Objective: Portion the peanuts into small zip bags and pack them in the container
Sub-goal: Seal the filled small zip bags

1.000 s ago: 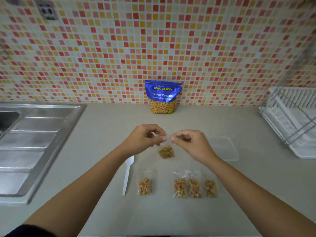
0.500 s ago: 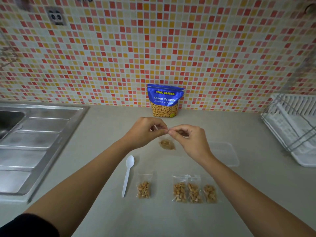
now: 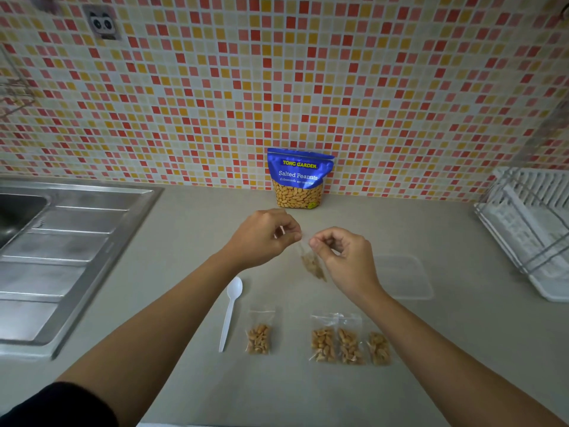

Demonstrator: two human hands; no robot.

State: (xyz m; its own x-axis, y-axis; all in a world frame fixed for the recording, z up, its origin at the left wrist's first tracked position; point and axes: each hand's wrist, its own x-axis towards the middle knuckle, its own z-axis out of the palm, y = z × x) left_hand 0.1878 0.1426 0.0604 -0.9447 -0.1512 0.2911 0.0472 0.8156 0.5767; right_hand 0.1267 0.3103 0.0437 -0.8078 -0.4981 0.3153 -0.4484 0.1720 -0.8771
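Presently, the small bag (image 3: 312, 265) of peanuts, held just in front of the packet (image 3: 300, 180), is pinched at its top by the left hand (image 3: 264, 238) and the right hand (image 3: 345, 260), and the seal is best pressed along its full width.

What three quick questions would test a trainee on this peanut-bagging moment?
1. Count: how many filled zip bags lie on the counter?
2. True or false: the blue peanut pouch stands upright against the tiled wall.
3. Fill in: the left hand and the right hand both pinch the top of one small ____.

Key: 1. four; 2. true; 3. zip bag.
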